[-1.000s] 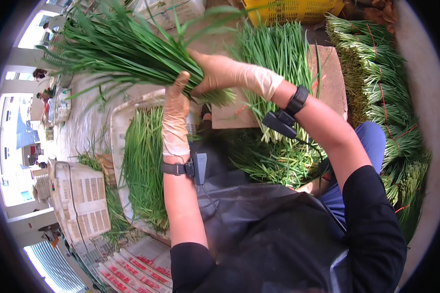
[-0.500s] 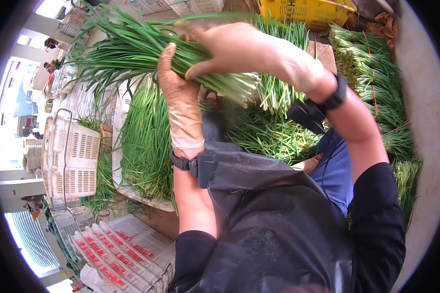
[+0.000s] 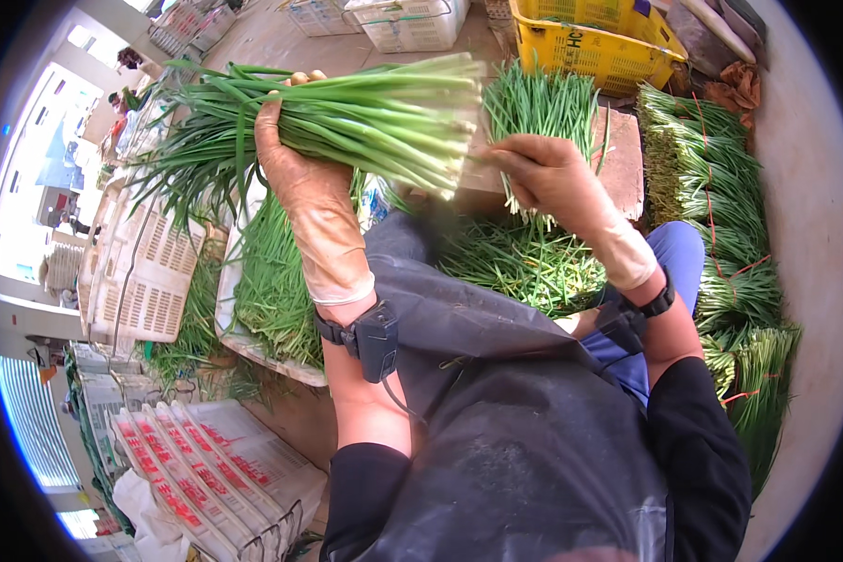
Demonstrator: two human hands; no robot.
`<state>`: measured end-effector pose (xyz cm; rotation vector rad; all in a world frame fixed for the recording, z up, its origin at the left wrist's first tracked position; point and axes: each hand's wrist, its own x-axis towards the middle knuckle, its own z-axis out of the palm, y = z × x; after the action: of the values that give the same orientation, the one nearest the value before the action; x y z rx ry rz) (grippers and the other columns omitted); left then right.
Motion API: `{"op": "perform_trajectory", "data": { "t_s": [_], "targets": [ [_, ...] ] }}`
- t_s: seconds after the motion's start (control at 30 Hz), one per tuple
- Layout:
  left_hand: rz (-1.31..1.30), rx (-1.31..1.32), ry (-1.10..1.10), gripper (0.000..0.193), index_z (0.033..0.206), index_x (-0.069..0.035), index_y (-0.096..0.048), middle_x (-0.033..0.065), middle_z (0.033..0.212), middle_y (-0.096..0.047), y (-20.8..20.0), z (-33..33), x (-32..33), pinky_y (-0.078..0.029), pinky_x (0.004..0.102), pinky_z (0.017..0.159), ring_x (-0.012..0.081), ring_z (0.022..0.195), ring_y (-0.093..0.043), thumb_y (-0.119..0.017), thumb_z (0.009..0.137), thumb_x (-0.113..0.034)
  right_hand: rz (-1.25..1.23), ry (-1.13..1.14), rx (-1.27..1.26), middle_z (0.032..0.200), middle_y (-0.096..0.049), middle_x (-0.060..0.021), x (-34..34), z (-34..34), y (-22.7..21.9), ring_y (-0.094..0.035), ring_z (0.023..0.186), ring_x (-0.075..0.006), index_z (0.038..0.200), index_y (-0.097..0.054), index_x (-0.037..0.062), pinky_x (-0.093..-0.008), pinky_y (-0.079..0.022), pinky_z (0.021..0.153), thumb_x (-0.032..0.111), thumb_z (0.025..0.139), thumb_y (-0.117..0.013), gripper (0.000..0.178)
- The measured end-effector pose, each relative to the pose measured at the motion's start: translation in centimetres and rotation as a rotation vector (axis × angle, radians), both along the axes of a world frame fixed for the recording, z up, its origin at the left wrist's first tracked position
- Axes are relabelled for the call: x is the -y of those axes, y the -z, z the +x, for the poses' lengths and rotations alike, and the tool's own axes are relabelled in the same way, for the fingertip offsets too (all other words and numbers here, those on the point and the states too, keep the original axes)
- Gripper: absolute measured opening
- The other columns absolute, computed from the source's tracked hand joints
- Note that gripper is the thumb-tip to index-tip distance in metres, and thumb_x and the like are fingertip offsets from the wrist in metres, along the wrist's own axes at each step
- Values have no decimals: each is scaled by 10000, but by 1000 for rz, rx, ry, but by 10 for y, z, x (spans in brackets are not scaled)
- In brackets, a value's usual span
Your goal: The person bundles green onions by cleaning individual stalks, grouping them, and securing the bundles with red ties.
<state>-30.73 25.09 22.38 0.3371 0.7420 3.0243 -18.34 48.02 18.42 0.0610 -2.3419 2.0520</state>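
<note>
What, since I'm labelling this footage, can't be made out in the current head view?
In the head view:
Most fingers of the left hand: hidden behind the bunch of green stalks.
Whether the right hand pinches anything: fingertips curled and blurred.
The floor of the white tub: covered by loose greens.
The rest of the black apron: cut off by the lower edge.

The tan-gloved left hand [image 3: 304,187] is raised, its thumb stretched upward and its fingers curled in a grasp. The right hand [image 3: 554,176], gloved alike, is turned leftward with fingers bent inward. Both bare forearms [image 3: 370,412] are extended forward from short black sleeves [image 3: 693,426].
</note>
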Motion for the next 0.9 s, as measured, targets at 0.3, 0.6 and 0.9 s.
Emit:
{"op": "perform_trajectory", "data": {
  "t_s": [0.3,0.6,0.9],
  "targets": [
    [-99,151,-260,346,1056,-13,-628,124,1042,-667,-19,17,16,-517,443,905,272,982,-634,-611,855,-294,665,-365,-29,1146,-639,-172,12,19,56,-644,1006,-239,1387,-458,38,-341,-511,865,358,860,-701,662],
    [-22,152,-231,401,1115,-26,-629,128,1099,-657,-7,32,-9,-480,482,931,299,1017,-615,-599,868,-341,-833,-250,-90,777,-503,32,112,-32,18,-427,651,-73,974,-600,48,-231,-351,589,170,930,-588,130],
    [-112,203,-343,434,1114,3,-620,148,1098,-661,11,19,52,-505,451,935,289,1033,-627,-578,877,-358,-689,-579,38,688,-556,-30,-4,19,95,-510,637,-130,881,-651,33,-273,-418,590,166,863,-634,135]
  ]
}}
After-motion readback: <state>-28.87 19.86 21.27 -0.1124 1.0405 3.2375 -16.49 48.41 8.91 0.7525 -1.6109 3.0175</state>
